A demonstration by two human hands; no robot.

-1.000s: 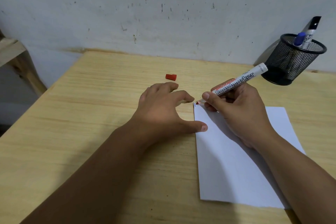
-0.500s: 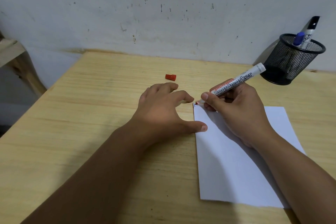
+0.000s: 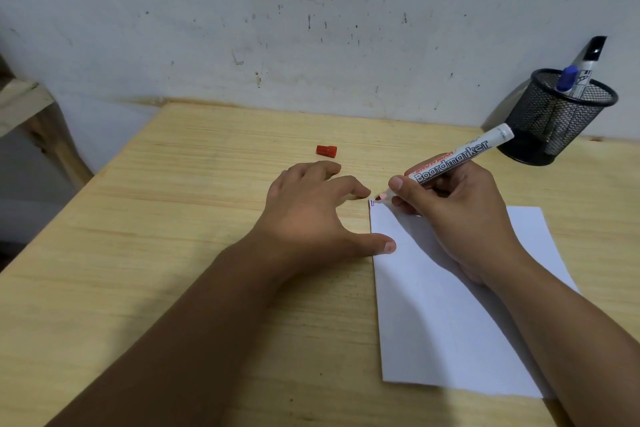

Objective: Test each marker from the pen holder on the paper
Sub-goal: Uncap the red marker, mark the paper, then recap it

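Observation:
My right hand (image 3: pixel 460 218) grips an uncapped red board marker (image 3: pixel 457 158), its tip touching the top left corner of the white paper (image 3: pixel 433 322), where small blue and red marks show. My left hand (image 3: pixel 311 215) lies spread on the wood, thumb pressing the paper's left edge. The marker's red cap (image 3: pixel 326 150) lies on the table beyond my left hand. A black mesh pen holder (image 3: pixel 554 118) stands at the back right with a blue-capped marker (image 3: pixel 567 78) and a black-capped marker (image 3: pixel 588 62) in it.
The wooden table (image 3: pixel 173 253) meets a grey wall at the back. A wooden frame (image 3: pixel 20 104) stands off the table's left edge.
The marker tip has shifted slightly at the paper's corner. My left hand has stayed in place.

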